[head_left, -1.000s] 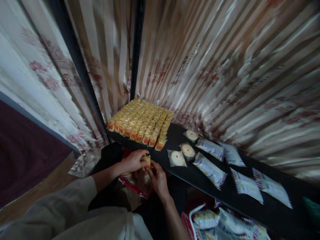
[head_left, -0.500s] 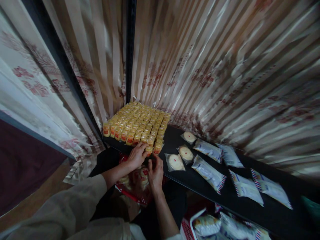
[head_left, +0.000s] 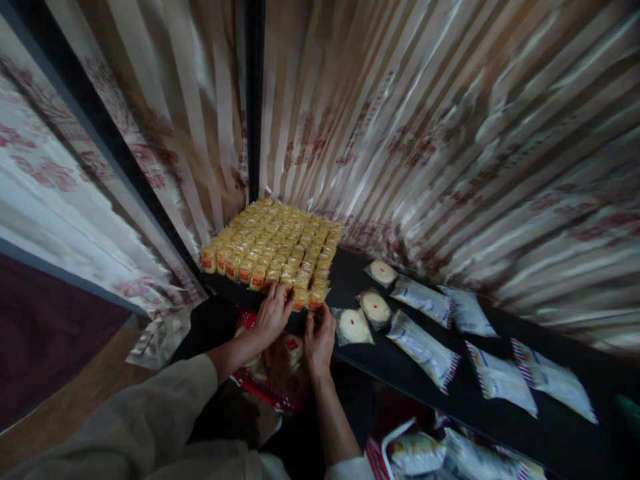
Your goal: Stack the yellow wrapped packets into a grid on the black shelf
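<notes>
A dense block of small yellow wrapped cakes (head_left: 275,243) with red labels stands in rows on a black tabletop (head_left: 345,267). My left hand (head_left: 273,312) is at the front edge of the block, its fingers bent against a front-row cake and partly hiding it. Just right of it, my right hand (head_left: 320,340) is raised below the front right corner. Its thumb and forefinger are apart, with the fingertips close to the last wrapped cake (head_left: 317,297). Beneath my hands, a red basket (head_left: 270,397) holds more wrapped items, dimly lit.
Three round, pale wrapped cakes (head_left: 375,308) lie right of the block. Beyond them are several white-and-blue packets (head_left: 425,347). Another box (head_left: 380,460) of packets sits below the table at the lower right. Pleated curtains (head_left: 400,133) and a dark post (head_left: 255,100) rise behind.
The view has shifted slightly. My right hand has come up a little closer to the front right corner of the block; my left hand stays at the front row.
</notes>
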Tool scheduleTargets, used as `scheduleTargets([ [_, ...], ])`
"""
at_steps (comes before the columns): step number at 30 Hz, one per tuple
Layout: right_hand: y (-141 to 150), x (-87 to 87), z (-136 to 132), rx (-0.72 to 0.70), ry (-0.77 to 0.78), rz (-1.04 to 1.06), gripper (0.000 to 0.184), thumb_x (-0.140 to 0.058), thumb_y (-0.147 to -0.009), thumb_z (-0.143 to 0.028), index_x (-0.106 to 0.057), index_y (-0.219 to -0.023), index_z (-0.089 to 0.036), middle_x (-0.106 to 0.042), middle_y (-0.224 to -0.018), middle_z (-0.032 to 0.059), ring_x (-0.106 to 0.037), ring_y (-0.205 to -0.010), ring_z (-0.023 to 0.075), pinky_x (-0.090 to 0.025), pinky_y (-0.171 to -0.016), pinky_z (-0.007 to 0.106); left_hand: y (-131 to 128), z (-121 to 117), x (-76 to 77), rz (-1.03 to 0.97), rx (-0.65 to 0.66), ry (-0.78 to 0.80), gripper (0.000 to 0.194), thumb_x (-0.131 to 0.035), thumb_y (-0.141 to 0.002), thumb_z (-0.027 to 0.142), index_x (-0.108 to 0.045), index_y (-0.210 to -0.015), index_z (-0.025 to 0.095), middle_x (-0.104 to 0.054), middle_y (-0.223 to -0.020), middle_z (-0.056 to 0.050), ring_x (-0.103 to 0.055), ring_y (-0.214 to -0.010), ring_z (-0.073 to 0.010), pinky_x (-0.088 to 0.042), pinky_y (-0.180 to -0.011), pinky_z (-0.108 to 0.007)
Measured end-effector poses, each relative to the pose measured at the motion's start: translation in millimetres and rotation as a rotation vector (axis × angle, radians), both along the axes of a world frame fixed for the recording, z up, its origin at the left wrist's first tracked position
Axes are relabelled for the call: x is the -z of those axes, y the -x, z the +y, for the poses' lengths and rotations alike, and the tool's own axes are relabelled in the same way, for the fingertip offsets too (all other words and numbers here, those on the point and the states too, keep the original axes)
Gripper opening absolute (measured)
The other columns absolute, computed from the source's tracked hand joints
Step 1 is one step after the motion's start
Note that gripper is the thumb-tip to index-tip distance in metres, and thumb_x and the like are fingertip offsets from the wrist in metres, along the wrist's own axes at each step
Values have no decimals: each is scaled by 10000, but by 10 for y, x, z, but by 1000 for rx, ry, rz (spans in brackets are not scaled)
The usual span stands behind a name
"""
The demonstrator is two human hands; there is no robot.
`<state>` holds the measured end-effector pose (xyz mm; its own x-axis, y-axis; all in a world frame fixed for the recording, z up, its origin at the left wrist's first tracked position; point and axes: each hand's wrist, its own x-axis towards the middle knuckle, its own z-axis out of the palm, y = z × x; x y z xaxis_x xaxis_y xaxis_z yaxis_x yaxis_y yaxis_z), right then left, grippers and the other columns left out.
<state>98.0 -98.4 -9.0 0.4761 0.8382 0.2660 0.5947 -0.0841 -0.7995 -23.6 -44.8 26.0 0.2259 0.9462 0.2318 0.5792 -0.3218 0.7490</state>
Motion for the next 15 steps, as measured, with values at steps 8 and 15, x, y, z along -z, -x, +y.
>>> scheduleTargets([
  [8, 30, 23, -65, 45, -57, 20, 452, -393, -879, -362, -424, -1260, -121, -517, -1116, 155, -559, -935, 199, -474, -847, 380, -2, -17, 80, 81, -14, -52, 61, -431, -864, 184, -482, -894, 203, -549, -857, -19, -562, -784, -141, -476, -748, -258],
  [15, 242, 316, -533, -211, 19, -42, 273, -398, -884, -294, -566, -1049, -156, -622, -937, 100, -593, -908, 188, -481, -844, 358, 368, -554, 347, 321, 161, 185, 195, -362, -885, 180, -543, -957, 189, -598, -950, -45, -587, -878, -148, -461, -814, -271],
])
